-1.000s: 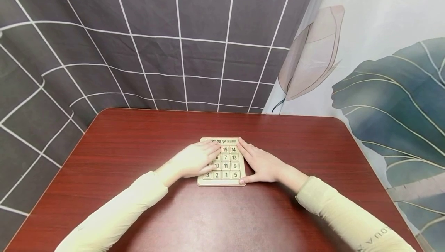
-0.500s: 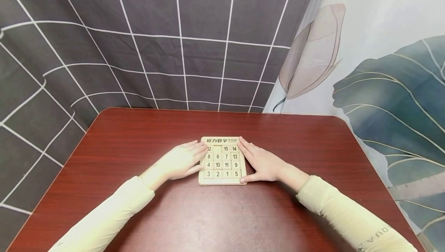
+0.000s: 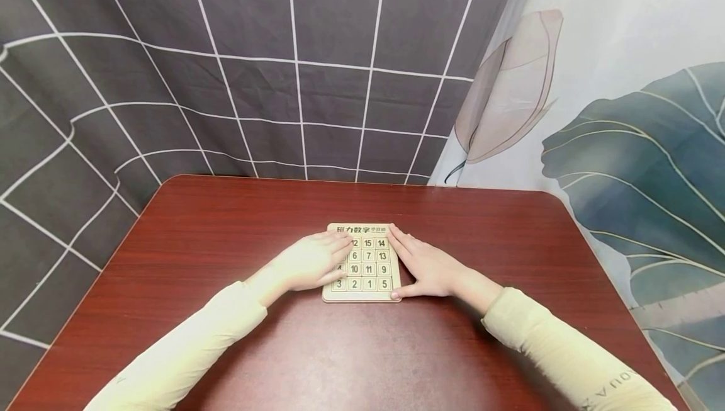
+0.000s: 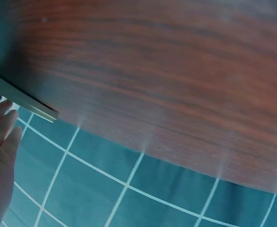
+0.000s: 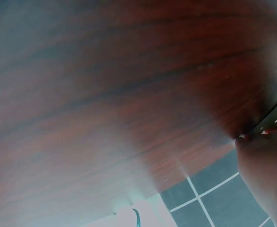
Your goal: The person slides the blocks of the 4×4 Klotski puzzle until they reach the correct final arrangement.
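Note:
A pale sliding number puzzle [image 3: 369, 296] lies flat on the table in the head view, its numbered tiles below a strip of dark characters. My left hand [image 3: 314, 261] lies over its left column, fingers extended, with the fingertips beside the 12 tile [image 3: 355, 243]. The top left slot and most of the column are hidden under it. Against the right edge rests my right hand [image 3: 433, 270], fingertips at the upper corner, thumb on the lower one. In the left wrist view the puzzle's side [image 4: 27, 103] shows above the left hand [image 4: 0, 158]. The right hand [image 5: 266, 165] is partly visible in the right wrist view.
The red-brown wooden table [image 3: 238, 209] has rounded far corners. Behind it hangs a dark grey curtain [image 3: 331, 96] with a white grid. A pale curtain with leaf prints [image 3: 651, 165] hangs on the right.
My left hand drew back left off the tiles, then came right over them again. The 12 tile has slid right from the top left slot into the vacant one. My right hand stays put.

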`<state>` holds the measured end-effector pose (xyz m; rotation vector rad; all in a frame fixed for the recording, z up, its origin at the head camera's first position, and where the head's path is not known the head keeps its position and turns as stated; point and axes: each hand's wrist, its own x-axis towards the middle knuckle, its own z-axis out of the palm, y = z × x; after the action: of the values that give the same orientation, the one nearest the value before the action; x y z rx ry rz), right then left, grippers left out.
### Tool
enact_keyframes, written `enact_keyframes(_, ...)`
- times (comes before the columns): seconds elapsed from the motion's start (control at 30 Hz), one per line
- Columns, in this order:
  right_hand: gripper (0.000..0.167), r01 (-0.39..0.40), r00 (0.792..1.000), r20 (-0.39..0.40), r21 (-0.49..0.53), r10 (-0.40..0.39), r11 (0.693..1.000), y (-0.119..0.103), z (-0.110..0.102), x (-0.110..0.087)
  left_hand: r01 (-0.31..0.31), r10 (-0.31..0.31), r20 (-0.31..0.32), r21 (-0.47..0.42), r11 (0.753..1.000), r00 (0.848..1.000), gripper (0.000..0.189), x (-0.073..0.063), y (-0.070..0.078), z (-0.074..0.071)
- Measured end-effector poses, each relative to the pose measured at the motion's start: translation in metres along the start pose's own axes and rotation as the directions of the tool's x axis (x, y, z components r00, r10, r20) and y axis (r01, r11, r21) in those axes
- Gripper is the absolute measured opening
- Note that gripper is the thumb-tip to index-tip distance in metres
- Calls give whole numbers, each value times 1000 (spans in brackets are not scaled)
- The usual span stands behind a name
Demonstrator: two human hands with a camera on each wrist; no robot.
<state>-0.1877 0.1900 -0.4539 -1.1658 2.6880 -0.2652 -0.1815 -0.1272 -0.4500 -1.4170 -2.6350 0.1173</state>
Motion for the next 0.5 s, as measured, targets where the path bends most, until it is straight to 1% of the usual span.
enact_keyframes(0.1,120,3,1000,-1,-2,-3,1000,0,0,0,1,-1,-17,-6,1000,1000,60,-8,-1,1)
enact_keyframes(0.23,120,7,1000,-4,-9,-7,1000,0,0,0,-16,17,-60,12,1000,998,59,-25,2,-2)
enact_keyframes(0.33,120,9,1000,-8,-6,-9,1000,0,-1,0,-26,27,-67,26,999,997,58,-35,5,-3)
enact_keyframes(0.43,120,7,1000,-7,-2,-7,1000,0,-1,0,-22,24,-61,31,999,998,59,-39,7,-3)
enact_keyframes(0.5,120,6,1000,-8,-3,-6,1000,1,1,0,-19,21,-62,37,999,998,59,-40,7,-3)
